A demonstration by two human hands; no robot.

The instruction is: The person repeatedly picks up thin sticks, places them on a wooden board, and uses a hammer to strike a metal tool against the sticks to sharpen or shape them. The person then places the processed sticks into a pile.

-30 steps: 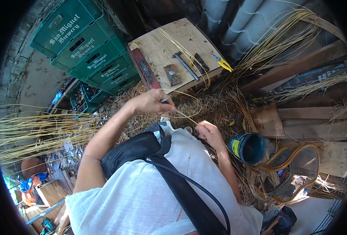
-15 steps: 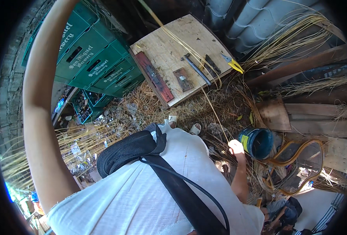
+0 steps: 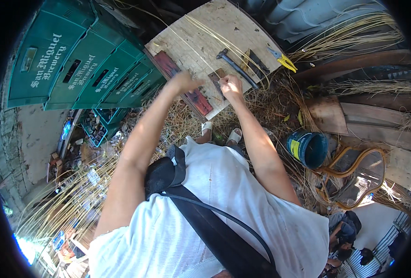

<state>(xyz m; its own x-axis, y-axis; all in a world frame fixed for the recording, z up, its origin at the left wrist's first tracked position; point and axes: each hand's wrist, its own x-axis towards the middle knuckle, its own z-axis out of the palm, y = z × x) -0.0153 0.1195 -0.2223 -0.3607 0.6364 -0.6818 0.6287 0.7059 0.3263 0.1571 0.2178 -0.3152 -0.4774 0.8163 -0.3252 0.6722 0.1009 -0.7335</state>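
Over a plywood-topped bench (image 3: 210, 11), my right hand (image 3: 231, 86) is closed in a pinch on a thin cane strip (image 3: 185, 41). That strip runs up across the board toward the far left. My left hand (image 3: 185, 83) hovers by a red wooden block (image 3: 198, 102) with dark metal on it; motion smears its fingers. Beside the right hand lies a small dark plate (image 3: 216, 79), partly covered by it. A hammer (image 3: 238, 69) rests just right of the hands, with a dark narrow tool (image 3: 258, 62) next to it. Yellow-handled pliers (image 3: 282, 59) lie at the right edge.
Stacked green crates (image 3: 82, 69) stand at the left. Cane strips (image 3: 354, 37) bunch at the far right. A dark bucket (image 3: 313, 150) and a rattan-framed piece (image 3: 354, 178) sit at the right. Loose fibres litter the ground. Another person (image 3: 342, 231) is at the lower right.
My left arm has come down from high at the left, bringing that hand over the bench. My right hand has moved from beside the bucket up to the board, holding the cane strip.
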